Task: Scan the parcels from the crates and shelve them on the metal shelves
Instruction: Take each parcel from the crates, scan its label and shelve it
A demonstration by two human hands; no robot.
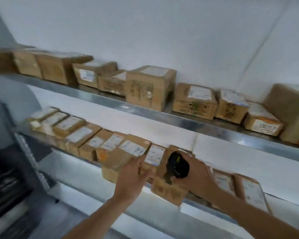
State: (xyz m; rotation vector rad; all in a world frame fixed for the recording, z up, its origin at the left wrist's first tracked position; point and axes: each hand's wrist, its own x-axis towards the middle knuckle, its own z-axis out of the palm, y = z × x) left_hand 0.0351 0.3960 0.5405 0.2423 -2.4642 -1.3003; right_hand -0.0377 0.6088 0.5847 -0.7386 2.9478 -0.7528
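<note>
A cardboard parcel (169, 176) is standing on the lower metal shelf (72, 167), tilting between its neighbours; the right hand (197, 176) is pressing against it while gripping a black scanner (178, 167); the left hand (134, 171) is lying with straight fingers on the adjoining labelled parcel (128, 152); more labelled parcels are sitting in a row along this shelf to both sides; the upper metal shelf (162, 116) is carrying larger brown boxes (149, 87); a plain white wall (162, 31) is rising behind; everything is looking blurred.
</note>
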